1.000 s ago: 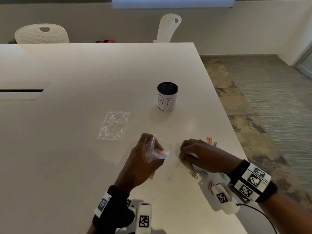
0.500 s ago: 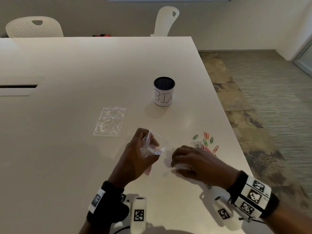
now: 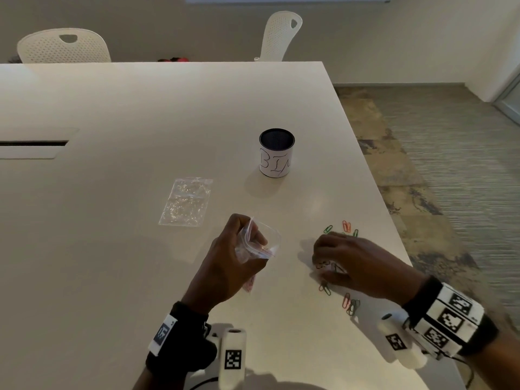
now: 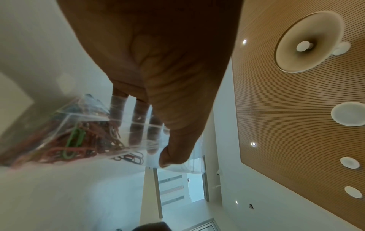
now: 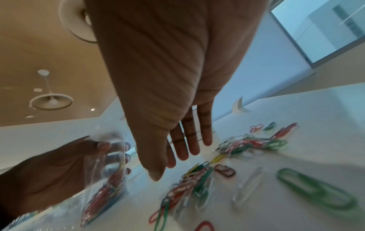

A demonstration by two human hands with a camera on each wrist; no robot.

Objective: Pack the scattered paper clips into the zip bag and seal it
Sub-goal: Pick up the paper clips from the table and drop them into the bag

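Observation:
My left hand (image 3: 253,243) grips a clear zip bag (image 3: 260,244) just above the table, its mouth open toward the right. Several coloured paper clips lie inside the bag (image 4: 75,137). My right hand (image 3: 323,263) rests flat on the table to the right of the bag, fingers straight over a bunch of paper clips (image 5: 197,179) and holding none. More loose clips (image 3: 349,304) lie near that wrist, and others (image 3: 346,226) lie beyond the fingers. In the right wrist view the bag (image 5: 106,179) hangs left of my fingertips (image 5: 183,154).
A black cup with a white label (image 3: 276,153) stands beyond the hands. Another clear bag (image 3: 187,202) lies flat to the left of it. The table's right edge (image 3: 394,220) runs close to the clips. Two white chairs stand at the far side.
My right hand slid left over the clips toward the bag, then drew back a little to the right. The left hand kept hold of the bag.

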